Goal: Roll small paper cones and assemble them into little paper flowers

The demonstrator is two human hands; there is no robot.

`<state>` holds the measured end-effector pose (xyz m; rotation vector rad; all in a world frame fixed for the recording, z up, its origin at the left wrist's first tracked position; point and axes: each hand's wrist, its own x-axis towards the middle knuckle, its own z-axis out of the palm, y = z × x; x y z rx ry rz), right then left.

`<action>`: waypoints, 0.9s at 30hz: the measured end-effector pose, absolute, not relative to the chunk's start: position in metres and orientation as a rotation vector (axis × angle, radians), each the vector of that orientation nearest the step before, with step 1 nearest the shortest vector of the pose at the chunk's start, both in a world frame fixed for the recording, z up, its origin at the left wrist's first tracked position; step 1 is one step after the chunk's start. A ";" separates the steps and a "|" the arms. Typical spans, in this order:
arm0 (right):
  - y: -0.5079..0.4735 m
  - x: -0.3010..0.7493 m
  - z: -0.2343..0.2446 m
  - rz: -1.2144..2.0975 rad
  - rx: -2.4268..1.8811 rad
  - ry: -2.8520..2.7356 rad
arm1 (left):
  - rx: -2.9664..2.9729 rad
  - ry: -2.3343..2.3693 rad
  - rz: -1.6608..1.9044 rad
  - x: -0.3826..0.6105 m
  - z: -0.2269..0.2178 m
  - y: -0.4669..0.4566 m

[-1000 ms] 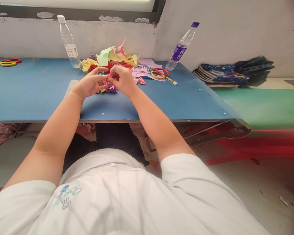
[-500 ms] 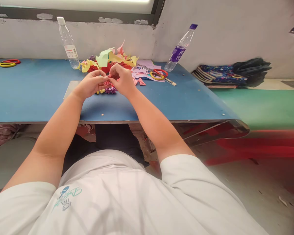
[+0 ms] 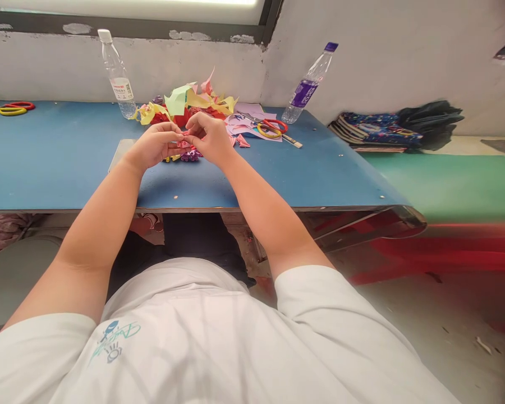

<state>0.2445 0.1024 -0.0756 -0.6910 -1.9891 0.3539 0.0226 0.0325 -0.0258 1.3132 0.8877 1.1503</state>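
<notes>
Above the blue table (image 3: 67, 157), my left hand (image 3: 155, 147) and my right hand (image 3: 212, 139) meet, fingertips pinched together. Between them is a small pinkish-red piece of paper (image 3: 184, 143), mostly covered by the fingers. Just below lie small purple and yellow rolled paper pieces (image 3: 189, 156). Pink folded paper pieces (image 3: 243, 141) rest to the right of my right hand. Behind both hands sits a heap of crumpled yellow, green and red paper (image 3: 177, 101).
Red-and-yellow scissors (image 3: 272, 128) lie on lilac paper at the right, beside a slim stick (image 3: 293, 141). Another pair of scissors (image 3: 12, 109) is far left. Two bottles, one white-capped (image 3: 122, 90) and one purple-labelled (image 3: 305, 92), stand near the wall. A flat pale object (image 3: 120, 154) is by my left wrist.
My fingers have shifted slightly around the small paper piece, with the left fingers drawn closer together. Everything on the table stays where it was.
</notes>
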 end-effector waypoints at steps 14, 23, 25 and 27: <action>0.081 0.243 -0.062 0.379 -0.699 -2.012 | 1.326 0.954 1.207 0.026 -0.024 0.029; 0.094 0.244 -0.070 0.361 -0.684 -1.992 | 1.315 0.956 1.213 0.023 -0.027 0.034; 0.096 0.244 -0.070 0.371 -0.677 -1.969 | 1.311 0.951 1.208 0.024 -0.026 0.033; 0.096 0.243 -0.070 0.381 -0.680 -1.958 | 1.306 0.945 1.204 0.025 -0.026 0.032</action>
